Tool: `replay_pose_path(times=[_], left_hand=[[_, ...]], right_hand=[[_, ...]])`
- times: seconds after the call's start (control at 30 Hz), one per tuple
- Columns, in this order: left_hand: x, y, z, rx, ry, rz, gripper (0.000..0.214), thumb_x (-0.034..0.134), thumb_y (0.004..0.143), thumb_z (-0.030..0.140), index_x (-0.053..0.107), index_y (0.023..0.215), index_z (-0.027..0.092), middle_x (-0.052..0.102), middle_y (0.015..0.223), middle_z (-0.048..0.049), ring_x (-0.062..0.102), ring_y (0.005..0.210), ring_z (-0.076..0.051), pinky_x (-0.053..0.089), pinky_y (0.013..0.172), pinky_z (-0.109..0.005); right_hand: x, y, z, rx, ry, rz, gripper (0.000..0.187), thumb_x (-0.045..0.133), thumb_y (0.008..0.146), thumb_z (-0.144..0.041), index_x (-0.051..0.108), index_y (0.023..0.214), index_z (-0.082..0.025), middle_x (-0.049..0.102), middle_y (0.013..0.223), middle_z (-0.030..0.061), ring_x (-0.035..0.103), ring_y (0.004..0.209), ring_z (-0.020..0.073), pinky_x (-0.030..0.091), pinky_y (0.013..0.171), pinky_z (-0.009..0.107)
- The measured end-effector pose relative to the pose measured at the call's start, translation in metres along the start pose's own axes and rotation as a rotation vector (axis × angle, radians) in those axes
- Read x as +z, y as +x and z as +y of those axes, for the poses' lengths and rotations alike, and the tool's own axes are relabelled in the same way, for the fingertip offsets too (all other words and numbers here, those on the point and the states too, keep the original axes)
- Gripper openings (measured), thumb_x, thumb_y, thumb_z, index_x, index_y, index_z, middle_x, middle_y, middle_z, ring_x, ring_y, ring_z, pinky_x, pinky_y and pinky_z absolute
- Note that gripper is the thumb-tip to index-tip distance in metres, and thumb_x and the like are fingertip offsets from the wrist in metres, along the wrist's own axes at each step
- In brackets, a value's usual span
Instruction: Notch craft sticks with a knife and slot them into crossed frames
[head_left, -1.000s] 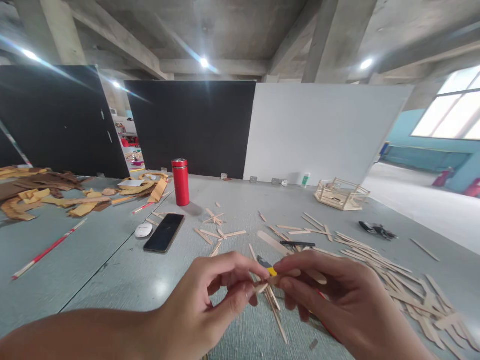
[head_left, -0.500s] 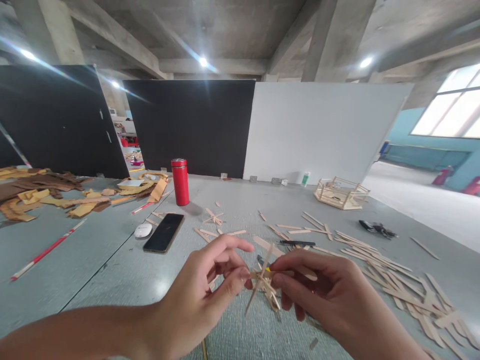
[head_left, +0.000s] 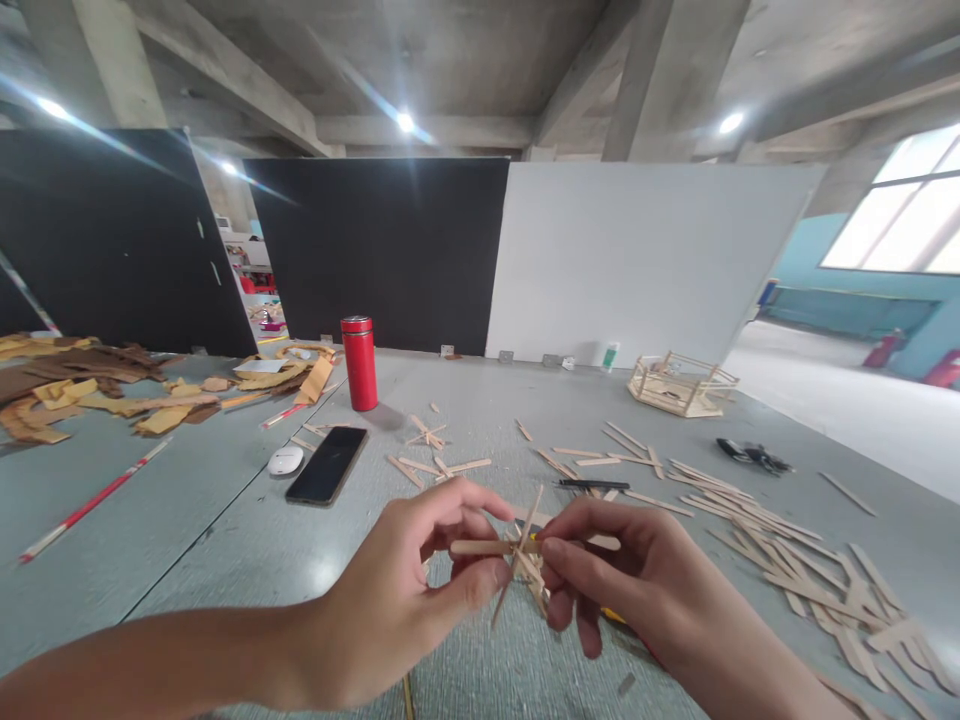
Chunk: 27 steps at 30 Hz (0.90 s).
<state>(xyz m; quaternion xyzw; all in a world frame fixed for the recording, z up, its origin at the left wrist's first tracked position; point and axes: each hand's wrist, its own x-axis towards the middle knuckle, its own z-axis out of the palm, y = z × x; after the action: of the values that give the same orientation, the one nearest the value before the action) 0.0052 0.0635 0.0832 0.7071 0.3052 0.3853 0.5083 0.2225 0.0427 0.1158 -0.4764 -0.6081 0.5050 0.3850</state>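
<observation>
Between my two hands is a star of crossed wooden craft sticks (head_left: pixel 480 548), one stick lying level and others slanting across it. My right hand (head_left: pixel 622 565) pinches the level stick between thumb and fingertips, just right of the crossing. My left hand (head_left: pixel 427 575) is curled at the left side, its thumb tip by the crossing and its index finger raised above the stick. Its exact contact is partly hidden. Below and behind the star lies a small heap of sticks (head_left: pixel 534 585), partly covered by my hands.
Many loose craft sticks (head_left: pixel 810 580) spread on the right, with a black pen (head_left: pixel 592 485) among others. A red bottle (head_left: pixel 360 365), phone (head_left: pixel 328 466) and white earbud case (head_left: pixel 286 461) stand left. A stick-built frame (head_left: pixel 682 388) sits at back right; another star (head_left: pixel 427 433) lies mid-table.
The level stick now shows more of its left end, in front of my left fingers. My left thumb has moved slightly down, off its earlier pinch. My right hand keeps its pinch.
</observation>
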Motion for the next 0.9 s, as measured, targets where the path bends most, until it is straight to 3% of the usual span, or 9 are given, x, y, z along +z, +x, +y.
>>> replay_pose_path(times=[0.27, 0.43, 0.67, 0.77, 0.9], left_hand=[[-0.009, 0.003, 0.007, -0.006, 0.016, -0.023, 0.029, 0.068, 0.099, 0.036, 0.06, 0.124, 0.025, 0.071, 0.101, -0.0006, 0.068, 0.096, -0.017, 0.05, 0.087, -0.031], [-0.031, 0.009, 0.021, 0.016, 0.117, 0.079, 0.031, 0.058, 0.103, 0.045, 0.061, 0.126, 0.023, 0.071, 0.097, -0.0014, 0.066, 0.087, -0.016, 0.05, 0.078, -0.028], [-0.056, 0.018, 0.03, 0.044, 0.454, 0.114, 0.022, 0.051, 0.107, 0.036, 0.065, 0.117, 0.022, 0.074, 0.098, -0.002, 0.067, 0.088, -0.015, 0.051, 0.08, -0.028], [-0.065, 0.027, 0.016, -0.014, 0.856, -0.013, 0.023, 0.049, 0.107, 0.035, 0.067, 0.111, 0.022, 0.073, 0.101, -0.0023, 0.066, 0.088, -0.017, 0.049, 0.077, -0.03], [-0.073, 0.042, -0.019, -0.169, 0.995, -0.26, 0.008, 0.068, 0.096, 0.024, 0.073, 0.093, 0.019, 0.073, 0.099, -0.0046, 0.067, 0.098, -0.022, 0.051, 0.088, -0.035]], right_hand=[[0.005, -0.001, 0.007, -0.003, 0.089, 0.028, 0.029, 0.074, 0.093, -0.042, 0.07, 0.077, -0.017, 0.074, 0.073, 0.0024, 0.063, 0.056, 0.0098, 0.051, 0.054, 0.02], [-0.002, 0.002, 0.01, -0.001, 0.069, 0.08, 0.027, 0.075, 0.093, -0.043, 0.072, 0.082, -0.018, 0.073, 0.067, 0.0016, 0.061, 0.054, 0.0092, 0.051, 0.055, 0.019], [-0.009, 0.009, 0.013, -0.008, 0.034, 0.078, 0.03, 0.074, 0.093, -0.046, 0.074, 0.081, -0.018, 0.073, 0.07, 0.0029, 0.061, 0.058, 0.0109, 0.051, 0.055, 0.021], [-0.009, 0.01, 0.012, -0.02, 0.0, 0.107, 0.031, 0.073, 0.094, -0.047, 0.075, 0.082, -0.018, 0.073, 0.069, 0.0029, 0.061, 0.057, 0.0107, 0.051, 0.055, 0.021], [-0.013, 0.015, 0.016, -0.026, -0.028, 0.13, 0.031, 0.076, 0.09, -0.047, 0.075, 0.084, -0.017, 0.074, 0.069, 0.0043, 0.063, 0.057, 0.012, 0.051, 0.054, 0.023]])
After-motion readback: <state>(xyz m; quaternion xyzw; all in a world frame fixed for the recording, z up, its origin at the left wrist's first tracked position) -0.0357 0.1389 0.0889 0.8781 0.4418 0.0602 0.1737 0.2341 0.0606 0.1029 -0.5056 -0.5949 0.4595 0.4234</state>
